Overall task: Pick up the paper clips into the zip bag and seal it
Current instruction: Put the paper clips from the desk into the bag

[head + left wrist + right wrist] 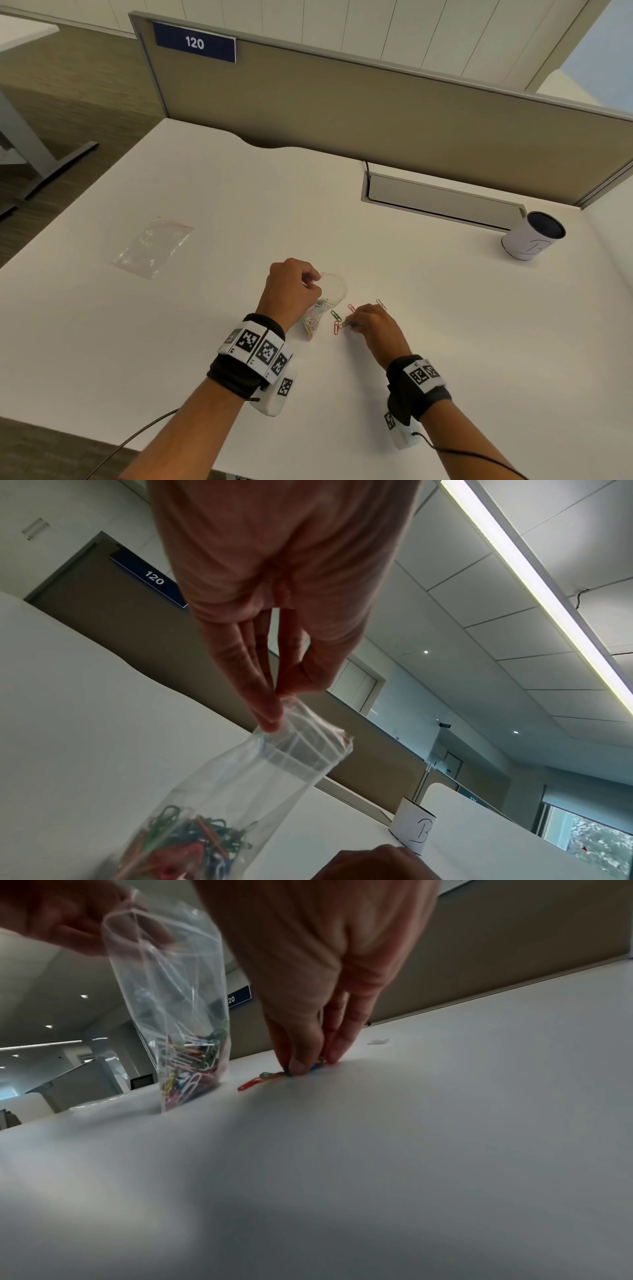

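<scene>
A clear zip bag [331,291] stands upright on the white desk [239,205], its mouth open. My left hand [294,287] pinches the rim of the zip bag [291,761] between thumb and fingertips [270,718]. Several coloured paper clips [185,842] lie heaped in its bottom. Just right of the bag, my right hand [373,325] reaches down to the desk, its fingertips [301,1066] pinching a few loose paper clips [345,323]. A red clip [251,1083], a green clip [335,314], a pink clip [351,307] and a pale clip [381,303] lie around the hand.
A second, empty clear bag [154,246] lies flat at the far left. A white cup [531,236] with a dark inside stands at the far right, beside a grey cable flap [442,202]. A tan partition [376,113] bounds the desk's far edge.
</scene>
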`<state>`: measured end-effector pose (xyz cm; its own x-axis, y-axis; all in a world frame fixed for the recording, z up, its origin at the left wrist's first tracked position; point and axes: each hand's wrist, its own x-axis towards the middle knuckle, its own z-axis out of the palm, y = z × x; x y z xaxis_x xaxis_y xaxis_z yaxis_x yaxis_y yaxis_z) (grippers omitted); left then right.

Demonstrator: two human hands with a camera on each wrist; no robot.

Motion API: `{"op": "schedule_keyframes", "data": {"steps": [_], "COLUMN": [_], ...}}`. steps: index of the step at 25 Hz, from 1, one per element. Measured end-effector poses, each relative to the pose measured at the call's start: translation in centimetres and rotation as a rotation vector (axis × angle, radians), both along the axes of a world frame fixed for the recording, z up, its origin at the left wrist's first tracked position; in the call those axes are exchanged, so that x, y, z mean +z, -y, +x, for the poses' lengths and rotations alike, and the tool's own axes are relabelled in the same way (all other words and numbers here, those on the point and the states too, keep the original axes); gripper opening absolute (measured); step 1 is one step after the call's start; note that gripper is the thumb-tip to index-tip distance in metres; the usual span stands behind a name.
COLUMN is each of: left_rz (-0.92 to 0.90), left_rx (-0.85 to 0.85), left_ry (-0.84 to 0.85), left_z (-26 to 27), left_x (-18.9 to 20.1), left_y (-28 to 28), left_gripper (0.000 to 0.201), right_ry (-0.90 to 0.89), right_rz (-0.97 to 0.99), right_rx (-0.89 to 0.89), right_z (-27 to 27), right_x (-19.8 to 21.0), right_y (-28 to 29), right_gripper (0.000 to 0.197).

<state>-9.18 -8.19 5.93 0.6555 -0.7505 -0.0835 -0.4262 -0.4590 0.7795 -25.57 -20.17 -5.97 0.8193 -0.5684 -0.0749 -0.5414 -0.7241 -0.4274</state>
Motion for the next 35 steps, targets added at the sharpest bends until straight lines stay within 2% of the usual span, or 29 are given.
{"op": "schedule_keyframes", "data": {"steps": [5, 8, 10, 12, 14, 16, 18, 20, 22, 23, 25, 28, 31, 33, 34, 35], "left_rz": [0.0, 0.001, 0.001, 0.006, 0.012, 0.016, 0.018, 0.023, 0.03, 0.033, 0.033, 0.028, 0.03, 0.02, 0.019, 0.018], "left_rx": [-0.005, -0.009, -0.011, -0.008, -0.007, -0.012, -0.022, -0.025, -0.03, -0.037, -0.048, -0.037, -0.019, -0.004, -0.004, -0.005], "left_ry": [-0.003, 0.0, -0.001, -0.002, -0.009, -0.017, -0.019, -0.025, -0.027, -0.021, -0.008, -0.003, -0.019, -0.022, -0.022, -0.021], "left_z": [-0.2, -0.3, -0.3, -0.3, -0.2, -0.3, -0.4, -0.5, -0.6, -0.6, -0.6, -0.3, -0.3, -0.3, -0.2, -0.2], "left_x": [0.0, 0.0, 0.0, 0.0, 0.0, 0.0, 0.0, 0.1, 0.1, 0.1, 0.2, 0.1, -0.1, -0.2, -0.3, -0.3], "left_y": [0.1, 0.1, 0.1, 0.1, 0.1, 0.1, 0.3, 0.5, 0.8, 0.8, 0.9, 0.8, 0.9, 0.8, 0.6, 0.6], "left_gripper": [0.019, 0.019, 0.019, 0.019, 0.019, 0.019, 0.019, 0.018, 0.019, 0.019, 0.021, 0.023, 0.022, 0.02, 0.02, 0.02], "right_ry": [-0.09, -0.086, 0.003, 0.168, 0.367, 0.555, 0.63, 0.496, 0.222, 0.12, 0.041, 0.009, 0.177, 0.364, 0.388, 0.336], "right_rz": [-0.125, -0.105, 0.017, 0.253, 0.481, 0.66, 0.744, 0.615, 0.356, 0.26, 0.197, 0.247, 0.272, 0.206, 0.168, 0.129], "right_rx": [0.007, -0.031, -0.173, -0.385, -0.542, -0.558, -0.432, -0.235, -0.029, 0.034, 0.07, 0.069, 0.034, -0.156, -0.278, -0.369], "right_z": [0.7, 1.1, 0.9, 0.5, 0.1, 0.1, 0.8, 2.2, 4.0, 4.8, 5.9, 6.2, 5.0, 4.0, 3.3, 2.8], "right_x": [0.6, 0.8, 0.8, 1.4, 2.9, 5.6, 8.8, 11.3, 12.4, 12.6, 12.6, 12.5, 12.5, 11.3, 10.1, 8.8], "right_y": [-0.6, -0.5, -0.1, 0.2, 0.2, 0.0, -0.3, -0.3, -0.4, -0.5, -0.6, -0.9, -0.2, 2.6, 4.5, 6.5], "right_gripper": [0.011, 0.013, 0.008, 0.003, 0.007, 0.009, 0.01, 0.011, 0.013, 0.015, 0.019, 0.026, 0.019, 0.017, 0.02, 0.026]}}
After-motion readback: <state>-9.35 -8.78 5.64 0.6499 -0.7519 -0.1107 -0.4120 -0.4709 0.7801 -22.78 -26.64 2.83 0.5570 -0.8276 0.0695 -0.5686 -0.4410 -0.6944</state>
